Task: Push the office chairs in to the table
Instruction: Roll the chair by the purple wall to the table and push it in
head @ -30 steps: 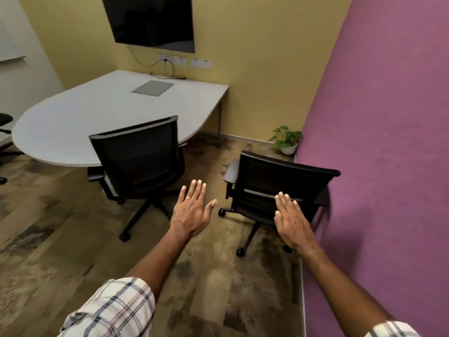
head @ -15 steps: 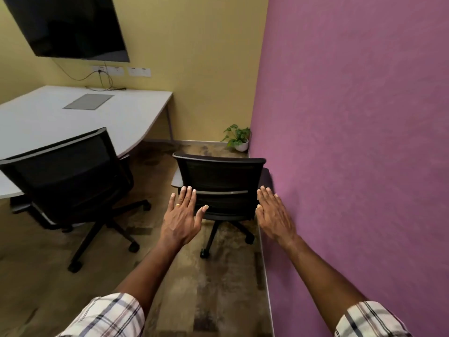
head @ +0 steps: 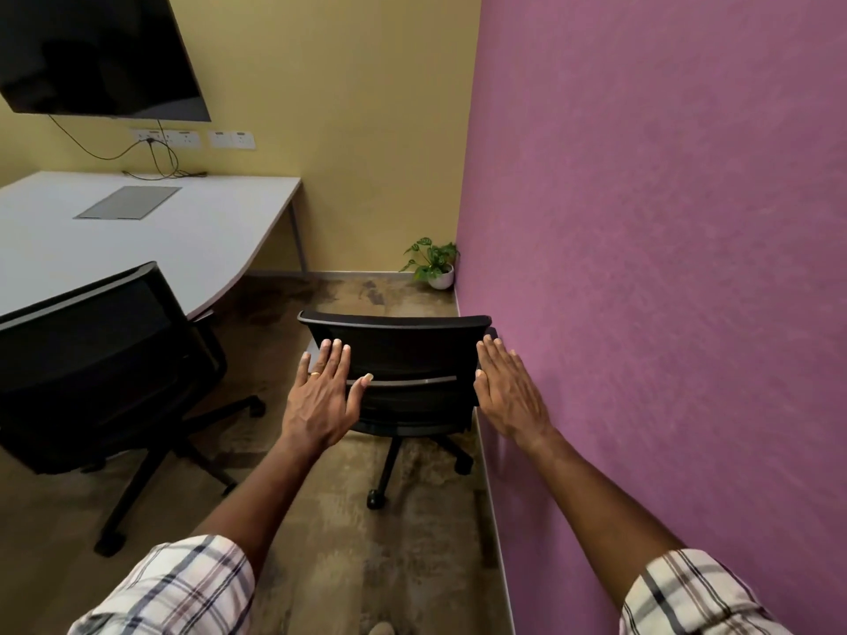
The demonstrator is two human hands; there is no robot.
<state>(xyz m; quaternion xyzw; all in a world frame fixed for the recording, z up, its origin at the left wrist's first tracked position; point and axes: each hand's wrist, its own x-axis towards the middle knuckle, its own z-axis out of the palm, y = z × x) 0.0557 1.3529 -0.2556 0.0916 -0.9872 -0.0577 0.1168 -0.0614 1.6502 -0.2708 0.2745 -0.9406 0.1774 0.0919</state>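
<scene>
Nearest the body, hands: left hand [head: 321, 396] and right hand [head: 508, 391] are both flat, with fingers straight and together, and hold nothing.
Hands, change: over the last second they have gone from mid-air to the two side edges of the backrest. I cannot tell whether the palms touch it yet.
Between the hands, chair: the black mesh-backed office chair on castors [head: 403, 350] has its back to the person. It is now squarely ahead, where a second ago it sat off to the right. Its edge by the right hand is just beside the purple textured wall [head: 664, 268].
Left of the left hand: a second black mesh office chair [head: 105, 355] stands close to the table edge.
Beyond the left fingertips, table: the white curved-edged table [head: 220, 249], with a grey inset panel [head: 128, 202], is well apart from the flanked chair. The person seems lined up but not yet pushing, and the chair will likely need steering leftward off the wall.
Far beyond the fingertips: a small green potted plant [head: 433, 263] stands in the corner, and a black wall screen [head: 91, 52] hangs above the table.
</scene>
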